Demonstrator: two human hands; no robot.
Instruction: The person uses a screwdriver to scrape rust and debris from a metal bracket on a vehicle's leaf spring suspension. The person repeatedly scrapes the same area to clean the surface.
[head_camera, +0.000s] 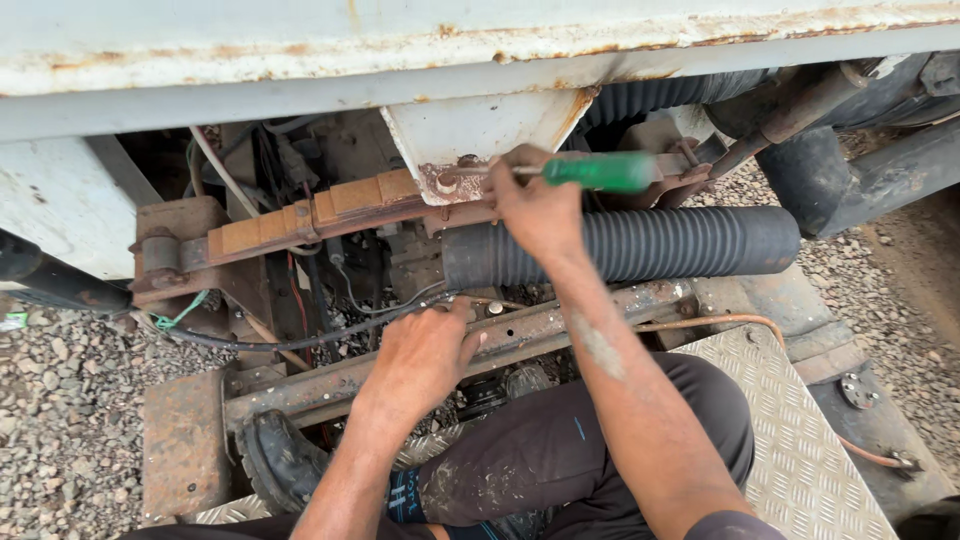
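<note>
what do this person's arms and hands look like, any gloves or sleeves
No gloves: both the left hand and the right hand are bare. The forearms are uncovered too, with a dark sleeve edge showing only at the upper right arm. A pale dusty smear marks the right forearm. No watch, ring or wristband is visible.

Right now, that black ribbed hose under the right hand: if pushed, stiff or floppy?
The black ribbed hose probably flexes rather than staying rigid: its wall is corrugated. It likely springs back little, since it runs nearly straight between its ends. Rolling away seems unlikely; the right hand, holding the green-handled screwdriver, rests over it, and both hose ends look attached.
</note>
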